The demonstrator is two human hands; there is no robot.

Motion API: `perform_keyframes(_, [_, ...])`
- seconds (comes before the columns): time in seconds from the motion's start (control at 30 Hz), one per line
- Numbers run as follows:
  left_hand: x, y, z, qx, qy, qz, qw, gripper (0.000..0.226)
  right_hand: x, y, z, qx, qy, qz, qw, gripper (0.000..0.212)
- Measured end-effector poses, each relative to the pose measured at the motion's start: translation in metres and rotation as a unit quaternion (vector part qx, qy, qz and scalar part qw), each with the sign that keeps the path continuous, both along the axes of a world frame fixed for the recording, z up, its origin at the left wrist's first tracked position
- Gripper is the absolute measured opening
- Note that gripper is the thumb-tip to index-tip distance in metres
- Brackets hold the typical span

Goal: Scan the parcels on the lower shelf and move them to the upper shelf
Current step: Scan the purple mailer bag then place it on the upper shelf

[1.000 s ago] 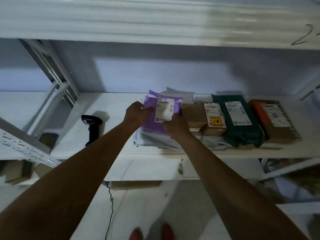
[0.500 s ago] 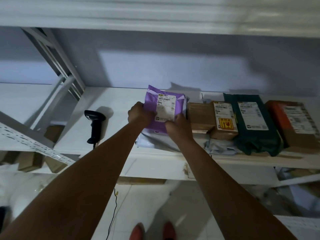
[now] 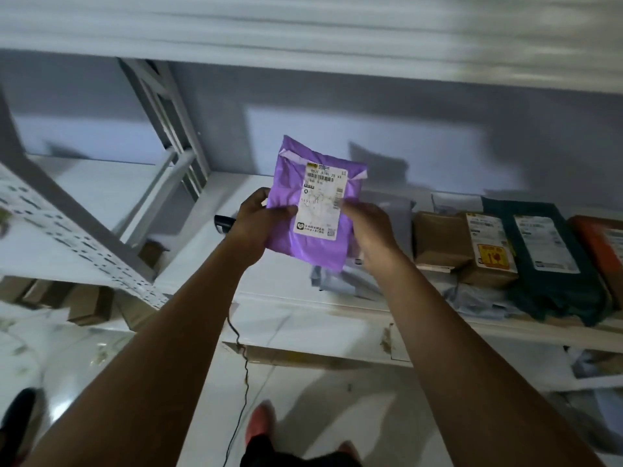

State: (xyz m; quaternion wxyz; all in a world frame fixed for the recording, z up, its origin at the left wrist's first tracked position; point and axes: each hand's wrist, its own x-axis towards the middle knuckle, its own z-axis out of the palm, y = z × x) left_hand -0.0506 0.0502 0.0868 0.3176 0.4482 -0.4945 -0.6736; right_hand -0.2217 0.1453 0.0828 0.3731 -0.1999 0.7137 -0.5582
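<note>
A purple parcel (image 3: 315,227) with a white shipping label hangs above the lower shelf (image 3: 303,291), label facing me. My left hand (image 3: 258,224) grips its left edge with the thumb on the front. Its right edge is gripped by my right hand (image 3: 369,227). The black scanner (image 3: 223,223) lies on the shelf, mostly hidden behind my left hand. On the shelf to the right lie a brown box (image 3: 438,237), a brown parcel with a yellow sticker (image 3: 490,254), a dark green parcel (image 3: 546,257) and an orange-brown parcel (image 3: 603,247). The upper shelf (image 3: 303,32) spans the top.
Pale grey bags (image 3: 337,281) lie under where the purple parcel was. A white perforated shelf upright (image 3: 84,244) slants across the left. Cardboard boxes (image 3: 84,301) sit low at the left. The scanner cable (image 3: 241,365) hangs to the floor by my feet.
Both hands have lifted the purple parcel up off the pile on the lower shelf and raised it toward the upper shelf. The camera view has shifted right.
</note>
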Motion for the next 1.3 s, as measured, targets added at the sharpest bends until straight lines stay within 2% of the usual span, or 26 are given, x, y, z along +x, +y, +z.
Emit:
perform_keyframes(0.07, [0.021, -0.012, 0.001, 0.016, 0.014, -0.022, 1.000, 0.044, 0.015, -0.014, 0.004, -0.055, -0.090, 0.019, 0.994, 0.020])
perform_keyframes(0.17, [0.048, -0.030, 0.001, 0.023, 0.045, -0.069, 0.996, 0.040, 0.040, -0.035, -0.001, -0.088, -0.148, 0.041, 0.984, 0.025])
perform_keyframes(0.3, [0.073, -0.042, -0.011, 0.053, 0.054, -0.055, 0.996, 0.027, 0.072, -0.058, -0.013, -0.063, -0.143, 0.014, 0.988, 0.030])
perform_keyframes(0.47, [0.096, -0.054, -0.047, 0.114, 0.050, -0.008, 0.992, 0.030, 0.106, -0.077, -0.033, -0.030, -0.078, -0.030, 0.996, 0.025])
perform_keyframes(0.57, [0.101, -0.061, -0.074, 0.124, -0.008, 0.084, 0.989, 0.022, 0.119, -0.085, -0.053, 0.012, -0.046, -0.091, 0.995, 0.024])
perform_keyframes(0.63, [0.105, -0.067, -0.097, 0.088, -0.030, 0.147, 0.985, 0.015, 0.125, -0.088, -0.065, 0.047, -0.026, -0.143, 0.988, 0.025])
perform_keyframes(0.67, [0.108, -0.072, -0.109, 0.055, -0.079, 0.153, 0.984, 0.013, 0.126, -0.088, -0.072, 0.067, -0.007, -0.161, 0.985, 0.026])
perform_keyframes(0.7, [0.110, -0.074, -0.116, 0.016, -0.160, 0.142, 0.977, 0.017, 0.126, -0.086, -0.075, 0.084, 0.013, -0.171, 0.982, 0.028])
perform_keyframes(0.77, [0.110, -0.078, -0.129, -0.044, -0.307, 0.083, 0.947, 0.046, 0.128, -0.084, -0.083, 0.114, 0.047, -0.178, 0.976, 0.029])
perform_keyframes(0.83, [0.105, -0.077, -0.135, -0.055, -0.377, -0.014, 0.925, 0.079, 0.130, -0.084, -0.087, 0.142, 0.084, -0.177, 0.970, 0.025])
perform_keyframes(0.87, [0.102, -0.077, -0.140, -0.068, -0.409, -0.062, 0.908, 0.087, 0.131, -0.085, -0.091, 0.153, 0.107, -0.174, 0.967, 0.025])
perform_keyframes(0.93, [0.100, -0.078, -0.148, -0.113, -0.446, -0.117, 0.880, 0.088, 0.134, -0.086, -0.091, 0.175, 0.140, -0.164, 0.961, 0.026])
perform_keyframes(1.0, [0.101, -0.084, -0.148, -0.123, -0.429, -0.125, 0.886, 0.078, 0.134, -0.087, -0.091, 0.197, 0.151, -0.153, 0.957, 0.027])
perform_keyframes(1.17, [0.101, -0.102, -0.124, -0.029, -0.341, -0.086, 0.936, 0.038, 0.132, -0.091, -0.086, 0.210, 0.146, -0.144, 0.956, 0.029])
perform_keyframes(1.3, [0.101, -0.106, -0.106, 0.062, -0.181, -0.044, 0.980, 0.013, 0.129, -0.098, -0.094, 0.218, 0.105, -0.152, 0.958, 0.034])
